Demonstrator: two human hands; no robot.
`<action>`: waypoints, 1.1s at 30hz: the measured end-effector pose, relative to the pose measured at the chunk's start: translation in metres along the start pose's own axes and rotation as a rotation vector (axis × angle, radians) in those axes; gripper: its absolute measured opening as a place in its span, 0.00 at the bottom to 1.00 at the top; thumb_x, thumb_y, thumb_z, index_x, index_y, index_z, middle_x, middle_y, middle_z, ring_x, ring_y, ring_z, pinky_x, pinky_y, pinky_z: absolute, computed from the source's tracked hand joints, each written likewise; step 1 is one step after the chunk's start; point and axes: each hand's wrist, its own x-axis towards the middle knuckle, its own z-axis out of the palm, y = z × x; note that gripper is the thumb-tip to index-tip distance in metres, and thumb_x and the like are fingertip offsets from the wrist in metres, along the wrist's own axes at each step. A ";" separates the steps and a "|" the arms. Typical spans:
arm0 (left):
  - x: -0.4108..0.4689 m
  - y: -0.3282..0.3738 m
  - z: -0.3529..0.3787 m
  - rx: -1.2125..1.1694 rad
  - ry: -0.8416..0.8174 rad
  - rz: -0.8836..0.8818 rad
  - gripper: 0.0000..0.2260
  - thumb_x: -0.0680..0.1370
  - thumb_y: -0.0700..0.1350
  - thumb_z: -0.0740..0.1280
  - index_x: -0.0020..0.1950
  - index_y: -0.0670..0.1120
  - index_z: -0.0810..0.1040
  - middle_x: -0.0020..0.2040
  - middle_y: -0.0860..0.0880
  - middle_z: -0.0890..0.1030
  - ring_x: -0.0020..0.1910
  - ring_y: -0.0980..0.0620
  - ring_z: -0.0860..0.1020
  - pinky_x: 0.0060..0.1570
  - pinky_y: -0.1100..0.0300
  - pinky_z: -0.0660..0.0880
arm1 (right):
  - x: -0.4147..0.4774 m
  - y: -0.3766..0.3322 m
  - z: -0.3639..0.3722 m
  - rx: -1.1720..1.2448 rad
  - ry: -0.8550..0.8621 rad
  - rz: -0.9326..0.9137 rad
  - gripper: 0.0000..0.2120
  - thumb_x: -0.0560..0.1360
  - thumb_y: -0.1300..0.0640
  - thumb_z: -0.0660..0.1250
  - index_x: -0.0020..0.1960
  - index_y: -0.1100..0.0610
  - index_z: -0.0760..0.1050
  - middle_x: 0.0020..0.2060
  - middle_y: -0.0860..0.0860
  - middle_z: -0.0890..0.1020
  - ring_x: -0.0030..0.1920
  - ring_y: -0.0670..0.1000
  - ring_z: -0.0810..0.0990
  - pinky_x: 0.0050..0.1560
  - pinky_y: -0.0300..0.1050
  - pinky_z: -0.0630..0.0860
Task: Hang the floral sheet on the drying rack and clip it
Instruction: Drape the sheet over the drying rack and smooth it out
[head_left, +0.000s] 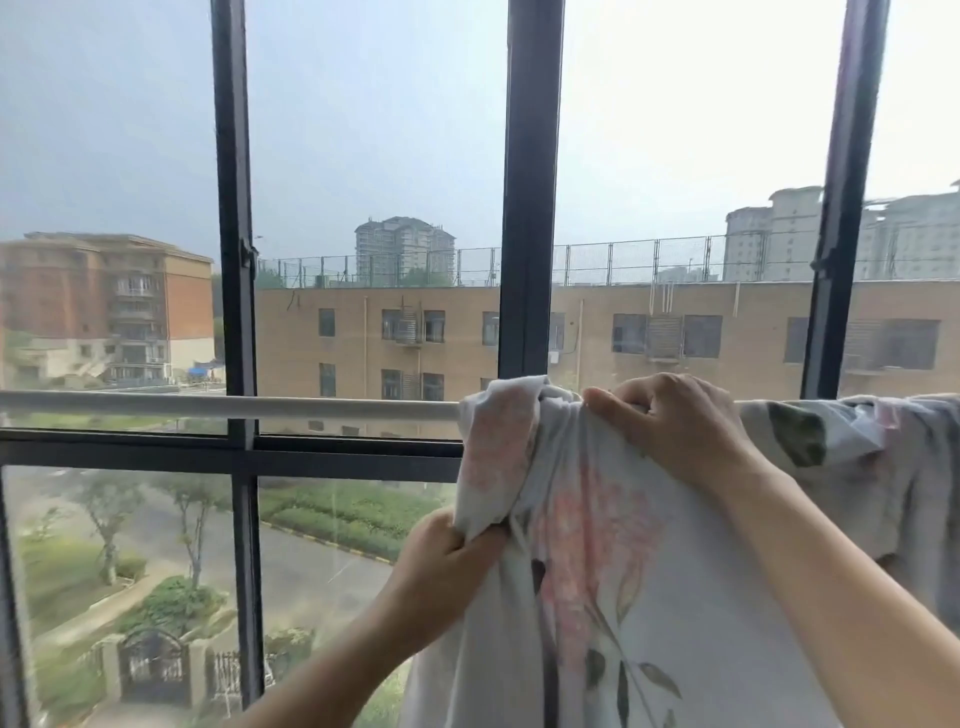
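Note:
The floral sheet, pale with pink blooms and dark leaves, is draped over the white rail of the drying rack on the right half and hangs down in front of me. My right hand pinches the sheet's top fold right at the rail. My left hand grips a bunched edge of the sheet lower down, left of the hanging part. No clip is in sight.
The rail's left half is bare. Behind it stands a dark-framed window with vertical bars close to the rail. Outside lie buildings, trees and a road far below.

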 end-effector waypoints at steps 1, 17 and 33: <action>-0.001 0.002 -0.008 -0.023 -0.022 -0.005 0.18 0.68 0.52 0.62 0.37 0.36 0.77 0.32 0.42 0.78 0.32 0.48 0.77 0.32 0.55 0.72 | 0.000 -0.003 0.002 -0.013 0.016 0.025 0.32 0.70 0.28 0.49 0.31 0.52 0.76 0.26 0.46 0.79 0.35 0.48 0.77 0.42 0.45 0.73; 0.104 0.119 -0.106 0.299 0.333 0.294 0.24 0.67 0.66 0.70 0.46 0.46 0.84 0.41 0.47 0.84 0.41 0.47 0.81 0.43 0.53 0.78 | -0.001 -0.011 -0.012 0.025 -0.058 0.076 0.27 0.74 0.30 0.48 0.28 0.45 0.71 0.29 0.43 0.77 0.37 0.49 0.76 0.40 0.46 0.69; 0.127 0.080 -0.093 0.695 -0.017 -0.273 0.23 0.80 0.58 0.56 0.58 0.42 0.79 0.57 0.43 0.78 0.49 0.48 0.76 0.49 0.56 0.70 | 0.006 -0.080 -0.004 0.244 -0.024 -0.051 0.14 0.79 0.49 0.61 0.60 0.52 0.77 0.56 0.48 0.82 0.54 0.48 0.79 0.47 0.40 0.70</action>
